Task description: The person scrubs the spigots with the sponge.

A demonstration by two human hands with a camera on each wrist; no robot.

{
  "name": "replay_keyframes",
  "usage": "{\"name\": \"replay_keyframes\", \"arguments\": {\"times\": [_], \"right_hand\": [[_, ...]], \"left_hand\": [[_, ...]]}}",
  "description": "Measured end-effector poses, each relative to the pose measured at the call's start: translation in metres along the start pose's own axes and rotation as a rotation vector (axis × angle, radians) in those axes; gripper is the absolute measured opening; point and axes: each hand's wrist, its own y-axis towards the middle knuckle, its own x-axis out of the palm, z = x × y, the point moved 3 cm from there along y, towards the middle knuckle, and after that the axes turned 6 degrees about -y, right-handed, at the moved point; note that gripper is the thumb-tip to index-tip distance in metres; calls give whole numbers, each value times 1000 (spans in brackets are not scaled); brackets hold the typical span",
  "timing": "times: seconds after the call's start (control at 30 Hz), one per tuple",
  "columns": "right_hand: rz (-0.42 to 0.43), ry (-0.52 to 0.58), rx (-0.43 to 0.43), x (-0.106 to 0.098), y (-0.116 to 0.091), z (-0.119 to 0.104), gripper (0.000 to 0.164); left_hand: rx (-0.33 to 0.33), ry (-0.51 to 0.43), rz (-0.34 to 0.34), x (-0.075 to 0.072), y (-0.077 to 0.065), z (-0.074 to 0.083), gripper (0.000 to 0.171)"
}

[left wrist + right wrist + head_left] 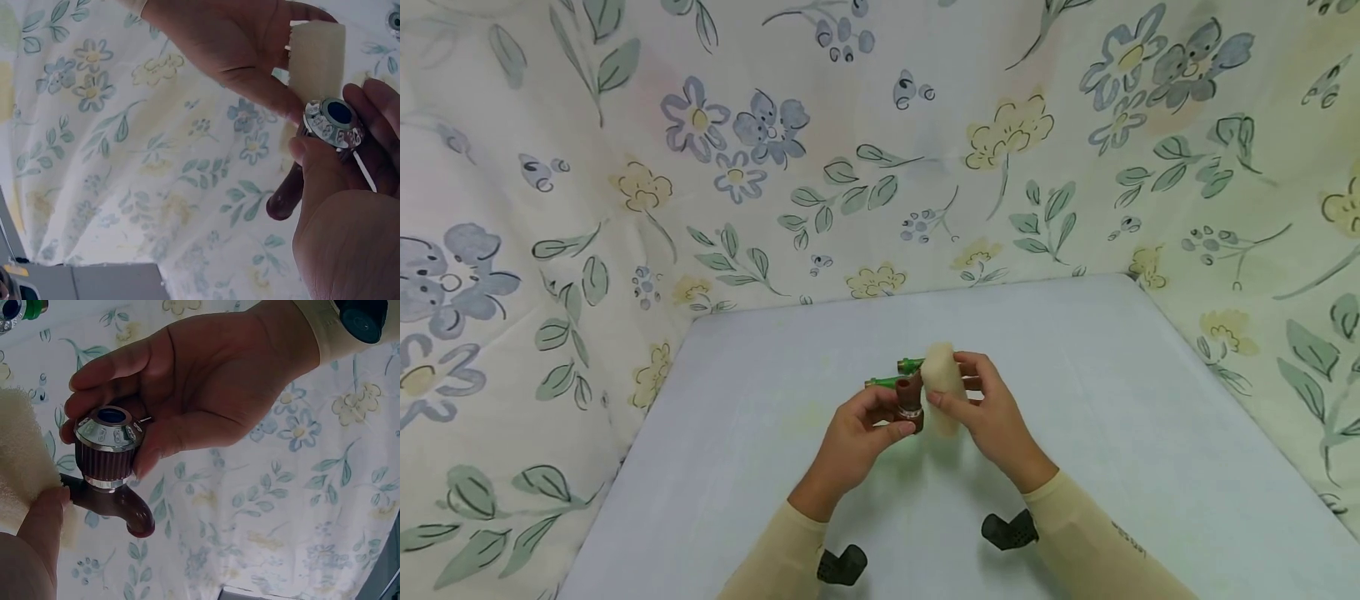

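Note:
My left hand (855,433) holds a small brown plastic tap (909,393) with a ribbed, silver-rimmed knob (109,444) between thumb and fingers. Its curved spout (286,197) sticks out past the thumb in the left wrist view. A cream block-shaped sponge (943,373) is pinched in my right hand (997,423), thumb on one side and fingers on the other. The sponge stands right beside the tap; whether they touch cannot be told. Just beyond the hands lie two green taps (882,383), partly hidden behind the brown one and the sponge.
A white-covered table (760,367) lies under both hands. Floral cloth (880,167) hangs behind it and at the sides. Black wrist camera mounts (1009,530) stick out inward from both forearms.

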Motion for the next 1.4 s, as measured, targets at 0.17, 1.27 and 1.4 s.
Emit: {"name": "replay_keyframes", "arguments": {"times": [0.17,1.27,1.4], "right_hand": [[4,0,32,-1,-1,4,65],[-211,113,-169,4,-21,-53,55],[-172,81,-149,5,-15,-33,56]], "left_hand": [[-4,-3,0,1,0,1,25],[-56,53,80,-3,3,-13,23],[-64,41,65,0,2,-12,24]]}}
